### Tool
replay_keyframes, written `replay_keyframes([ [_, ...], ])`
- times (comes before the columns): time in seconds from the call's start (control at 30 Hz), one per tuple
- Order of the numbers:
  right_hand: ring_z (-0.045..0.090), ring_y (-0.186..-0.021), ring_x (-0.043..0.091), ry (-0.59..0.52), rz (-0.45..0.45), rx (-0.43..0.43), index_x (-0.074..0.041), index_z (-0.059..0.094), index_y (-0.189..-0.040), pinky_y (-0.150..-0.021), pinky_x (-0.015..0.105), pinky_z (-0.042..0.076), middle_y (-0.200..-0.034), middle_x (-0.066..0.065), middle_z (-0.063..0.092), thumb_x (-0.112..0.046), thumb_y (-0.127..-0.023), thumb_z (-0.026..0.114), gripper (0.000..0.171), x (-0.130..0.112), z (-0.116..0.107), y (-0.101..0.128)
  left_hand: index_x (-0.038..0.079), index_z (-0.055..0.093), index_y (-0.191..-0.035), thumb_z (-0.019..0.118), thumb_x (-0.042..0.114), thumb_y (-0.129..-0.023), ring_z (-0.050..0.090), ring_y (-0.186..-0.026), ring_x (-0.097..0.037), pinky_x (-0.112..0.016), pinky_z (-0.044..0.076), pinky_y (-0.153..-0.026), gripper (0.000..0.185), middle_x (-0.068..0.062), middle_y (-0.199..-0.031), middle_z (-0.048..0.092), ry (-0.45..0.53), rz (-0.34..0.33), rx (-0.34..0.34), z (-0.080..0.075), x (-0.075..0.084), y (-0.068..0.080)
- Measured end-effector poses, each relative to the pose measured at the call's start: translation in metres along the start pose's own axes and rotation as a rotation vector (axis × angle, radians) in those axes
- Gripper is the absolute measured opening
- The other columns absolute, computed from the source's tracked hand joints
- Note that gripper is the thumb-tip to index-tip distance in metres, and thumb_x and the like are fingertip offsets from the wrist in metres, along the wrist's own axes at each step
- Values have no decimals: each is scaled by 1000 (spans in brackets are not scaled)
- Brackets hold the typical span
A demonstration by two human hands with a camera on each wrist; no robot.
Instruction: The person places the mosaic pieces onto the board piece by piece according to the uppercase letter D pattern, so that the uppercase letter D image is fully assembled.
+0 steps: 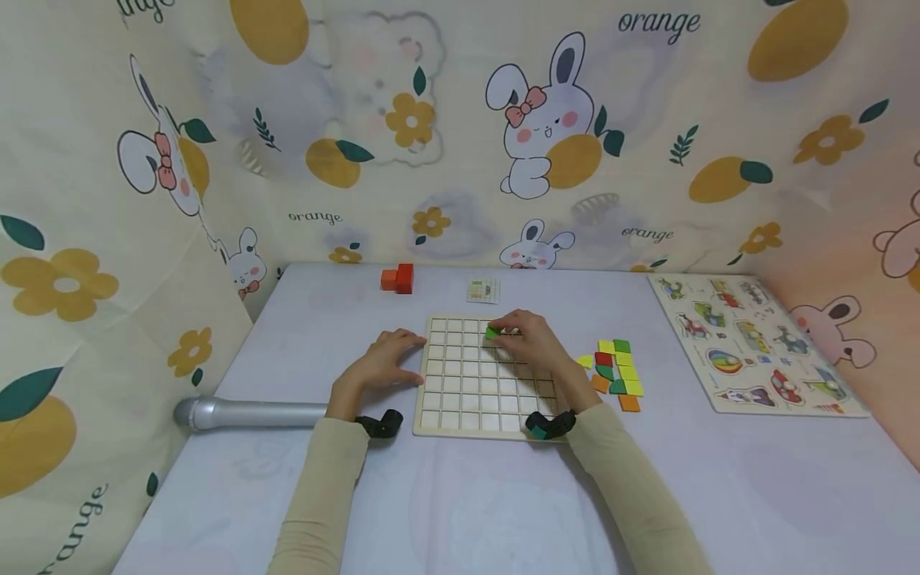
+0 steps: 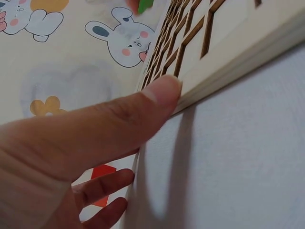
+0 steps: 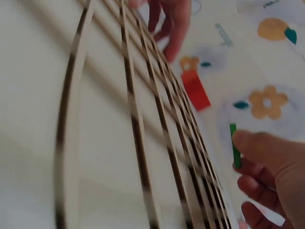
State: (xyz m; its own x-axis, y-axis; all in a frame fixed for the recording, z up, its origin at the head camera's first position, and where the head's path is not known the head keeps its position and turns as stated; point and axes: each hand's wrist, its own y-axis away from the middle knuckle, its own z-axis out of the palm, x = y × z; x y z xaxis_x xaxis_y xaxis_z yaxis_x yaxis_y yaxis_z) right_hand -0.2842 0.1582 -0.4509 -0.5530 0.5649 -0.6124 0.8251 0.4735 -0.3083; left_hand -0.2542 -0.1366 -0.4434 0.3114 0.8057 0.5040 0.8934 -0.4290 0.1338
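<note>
One microphone (image 1: 251, 414) lies at far left on the white table (image 1: 467, 495), its head pointing left and its other end behind the left wrist. Each wrist wears one black device, the left one (image 1: 384, 424) near the board.

The left hand (image 1: 379, 361) is wide, thumb well apart from the fingers, and grips nothing; its thumb tip touches the board's left edge.

Beyond it stand what look like two red blocks (image 1: 405, 279), one taller, touching.

One grid board (image 1: 450, 383) lies in the middle; seven rows of cells can be counted down its left side. One small printed card (image 1: 483, 291) lies behind it.

One green tile (image 1: 492, 332) is over the board's far part, right of its middle. The right hand (image 1: 530, 339) has a narrow grip, pinching that tile between thumb and fingertip; the right wrist view shows it edge-on, apart from the board.

Right of the board is a cluster of loose tiles (image 1: 627, 373): about five yellow, three green, two orange and one red, some close to the right forearm.

One picture board (image 1: 747, 375) lies at far right, well apart from both hands.
</note>
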Motion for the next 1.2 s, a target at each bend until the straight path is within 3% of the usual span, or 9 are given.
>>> replay_keyframes([
  [0.23,59,-84,15,13,46,10,-11,72,-101,-74,32,50,-97,2,67,-18,-84,70,18,-21,33,-22,13,48,-136,78,32,-75,33,-128,-29,-47,31,-106,71,-10,-140,42,6,4,0,2,-3,-1],
  [0.5,58,-86,15,37,69,77,-14,74,-94,-76,32,49,-97,-1,67,-20,-83,71,13,-26,55,-32,12,49,-136,78,32,-75,34,-127,-29,-47,31,-106,70,-10,-138,43,4,7,6,0,-1,0],
  [0.67,58,-93,17,56,99,83,-15,74,-92,-83,35,47,-99,-2,68,-20,-83,71,11,-27,60,-30,12,49,-135,78,33,-74,35,-125,-28,-47,33,-104,71,-9,-137,45,-2,-3,5,1,-1,0],
  [0.83,57,-95,19,68,70,86,-14,74,-91,-88,37,45,-98,-1,68,-18,-82,72,10,-28,62,-28,13,50,-135,79,33,-74,35,-125,-27,-46,33,-104,71,-8,-137,44,5,-12,3,3,-2,-1],
  [1.2,54,-92,18,127,-18,52,-16,74,-97,-79,35,46,-104,1,66,-21,-84,70,15,-18,63,-26,13,51,-134,78,32,-75,33,-127,-27,-47,30,-106,67,-8,-138,43,30,-3,6,2,-2,0],
])
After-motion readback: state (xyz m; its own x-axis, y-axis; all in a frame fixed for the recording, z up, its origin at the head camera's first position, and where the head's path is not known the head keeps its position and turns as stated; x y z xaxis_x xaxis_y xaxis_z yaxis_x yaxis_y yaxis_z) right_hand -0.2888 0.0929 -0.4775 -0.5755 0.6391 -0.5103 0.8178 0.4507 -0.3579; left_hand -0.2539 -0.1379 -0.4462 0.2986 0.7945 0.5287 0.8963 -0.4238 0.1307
